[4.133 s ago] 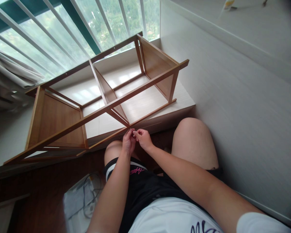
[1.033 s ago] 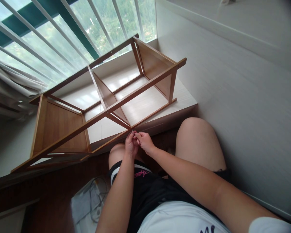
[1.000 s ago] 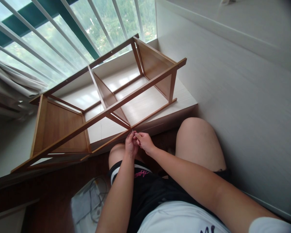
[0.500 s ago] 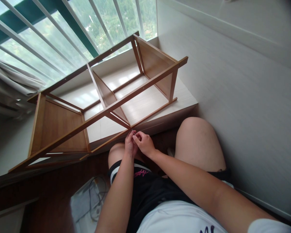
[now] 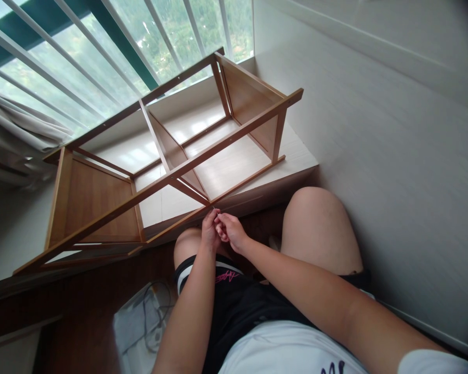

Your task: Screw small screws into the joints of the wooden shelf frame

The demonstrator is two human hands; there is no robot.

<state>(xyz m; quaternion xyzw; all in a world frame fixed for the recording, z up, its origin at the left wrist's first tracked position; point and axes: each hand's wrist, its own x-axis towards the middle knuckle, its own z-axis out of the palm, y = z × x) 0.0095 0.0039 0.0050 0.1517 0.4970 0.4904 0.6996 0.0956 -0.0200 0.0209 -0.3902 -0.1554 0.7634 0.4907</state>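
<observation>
My left hand [image 5: 209, 231] is closed, its thumb and finger pinching a thin, light rod [image 5: 214, 209] that looks like metal. Only a sliver of it shows, so its exact kind is unclear. Pressed close beside it, my right hand [image 5: 231, 230] has its thumb and index finger pinched at the same spot, the other fingers curled. Whatever sits between the right fingertips is too small to make out. Just beyond both hands is the lower rail of a brown wooden shelf frame [image 5: 200, 157], lying on its side with its panels standing upright. A middle panel [image 5: 167, 145] meets that rail near my fingertips.
The frame rests on a pale window ledge [image 5: 296, 150] below a barred window [image 5: 171, 36]. A grey-white wall [image 5: 374, 135] rises at right. Curtains [image 5: 19, 124] hang at left. On the dark floor lies a whitish package [image 5: 134, 324] with a dark cable.
My right fingers have shifted slightly right and turned at the pinch, with the lower fingers now showing more. My left hand stays nearly in place. The shelf frame has not moved.
</observation>
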